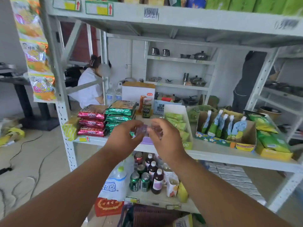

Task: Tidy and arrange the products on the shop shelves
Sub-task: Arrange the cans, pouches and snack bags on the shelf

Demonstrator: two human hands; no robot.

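Both my hands are raised in front of the middle shelf [213,154]. My left hand [124,136] and my right hand [165,138] each pinch small purple packets [144,128] between the fingertips, held together above a purple box [146,139] at the shelf's front edge. The hands cover most of the box. To the left stand stacked red packs [91,122] and green packs [120,112].
A white tray of light green sachets [176,122] sits right of my hands, then a carton of drink pouches [226,126] and green snack bags [270,138]. A dark jar [147,108] stands behind. Bottles and cans [144,176] fill the lower shelf. People stand beyond the rack.
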